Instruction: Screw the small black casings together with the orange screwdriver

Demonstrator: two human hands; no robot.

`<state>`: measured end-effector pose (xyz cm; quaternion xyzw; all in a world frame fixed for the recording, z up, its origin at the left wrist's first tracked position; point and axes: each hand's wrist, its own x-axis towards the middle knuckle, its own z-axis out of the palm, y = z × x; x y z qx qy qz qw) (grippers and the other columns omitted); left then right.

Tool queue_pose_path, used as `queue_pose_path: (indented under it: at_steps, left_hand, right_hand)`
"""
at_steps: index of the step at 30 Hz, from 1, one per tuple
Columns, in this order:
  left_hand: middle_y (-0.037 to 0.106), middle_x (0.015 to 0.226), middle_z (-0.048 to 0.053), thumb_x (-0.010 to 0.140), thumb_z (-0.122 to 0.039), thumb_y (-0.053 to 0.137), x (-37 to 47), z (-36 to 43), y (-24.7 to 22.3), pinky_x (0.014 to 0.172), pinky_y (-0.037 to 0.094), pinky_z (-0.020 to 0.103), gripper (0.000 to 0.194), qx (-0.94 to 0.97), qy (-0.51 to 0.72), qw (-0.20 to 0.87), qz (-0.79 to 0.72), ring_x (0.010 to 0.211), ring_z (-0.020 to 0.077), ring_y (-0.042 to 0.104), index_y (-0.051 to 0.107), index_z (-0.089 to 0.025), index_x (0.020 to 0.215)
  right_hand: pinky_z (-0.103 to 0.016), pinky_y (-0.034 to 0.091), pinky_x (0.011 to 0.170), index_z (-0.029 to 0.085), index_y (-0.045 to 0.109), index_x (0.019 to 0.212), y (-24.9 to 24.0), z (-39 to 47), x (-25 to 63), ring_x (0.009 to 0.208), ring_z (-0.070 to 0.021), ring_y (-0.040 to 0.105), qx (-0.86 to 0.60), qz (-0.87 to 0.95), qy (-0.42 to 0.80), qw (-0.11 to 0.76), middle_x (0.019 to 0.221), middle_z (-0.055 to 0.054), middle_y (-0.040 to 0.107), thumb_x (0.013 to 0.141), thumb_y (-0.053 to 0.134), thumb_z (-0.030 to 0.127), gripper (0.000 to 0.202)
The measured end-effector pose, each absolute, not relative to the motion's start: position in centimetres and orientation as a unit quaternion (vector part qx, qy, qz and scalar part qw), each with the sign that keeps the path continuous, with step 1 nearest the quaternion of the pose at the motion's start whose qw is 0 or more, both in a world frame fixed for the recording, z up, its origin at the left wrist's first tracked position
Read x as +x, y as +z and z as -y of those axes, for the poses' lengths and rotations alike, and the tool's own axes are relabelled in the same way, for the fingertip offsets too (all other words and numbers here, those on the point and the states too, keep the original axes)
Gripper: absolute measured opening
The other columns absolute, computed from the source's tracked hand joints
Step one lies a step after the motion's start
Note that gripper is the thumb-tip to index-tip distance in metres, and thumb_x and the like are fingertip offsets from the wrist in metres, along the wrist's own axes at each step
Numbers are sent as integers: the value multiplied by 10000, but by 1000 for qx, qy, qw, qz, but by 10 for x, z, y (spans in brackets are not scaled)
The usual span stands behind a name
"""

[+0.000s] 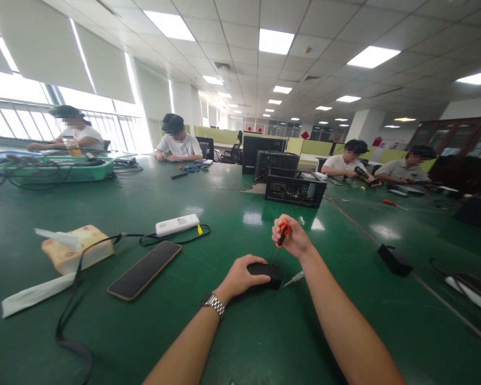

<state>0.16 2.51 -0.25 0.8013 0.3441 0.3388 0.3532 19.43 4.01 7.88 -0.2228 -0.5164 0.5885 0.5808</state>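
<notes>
left hand (241,277) grips, partly covers black box (275,274) | right hand (294,238) grips screwdriver (281,234) | forearm (333,302) part-hides pale tool (295,278)

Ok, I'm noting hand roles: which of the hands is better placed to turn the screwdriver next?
The right hand, likely: it grips the orange-and-black screwdriver, whose tip appears to meet the top of the black box. The left hand is occupied holding that box.

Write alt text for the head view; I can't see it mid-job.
A right hand holds an orange-and-black screwdriver tip-down at a small black box, which the left hand grips on a green table. A phone and tissue pack lie to the left; a black computer case stands beyond.
</notes>
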Motion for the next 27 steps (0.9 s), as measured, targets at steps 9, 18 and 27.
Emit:
queue_pose_path:
  at_steps: [9,18,27]
  left_hand:
    - [696,1009,46,690,-373,789,2,-22,0,836,482,300,387,799,334,357,-350,926,235,634,712,-198,1026]
    - [686,1002,44,694,-384,787,1,-23,-3,813,481,299,397,800,333,355,-351,921,235,628,706,-204,1039]
    - [684,997,44,692,-370,792,1,-22,-1,805,479,295,393,797,332,360,-353,912,229,627,709,-201,1037]
  right_hand:
    - [-236,433,570,134,729,840,108,-36,219,602,-116,562,-317,615,542,477,711,-27,651,727,749,424,312]
    - [-306,474,680,184,733,881,149,2,229,780,-204,634,-479,769,214,366,861,-58,726,826,631,404,249]
    - [-314,455,824,212,725,1049,160,26,226,914,-210,632,-511,813,12,277,1001,-63,707,889,496,240,281]
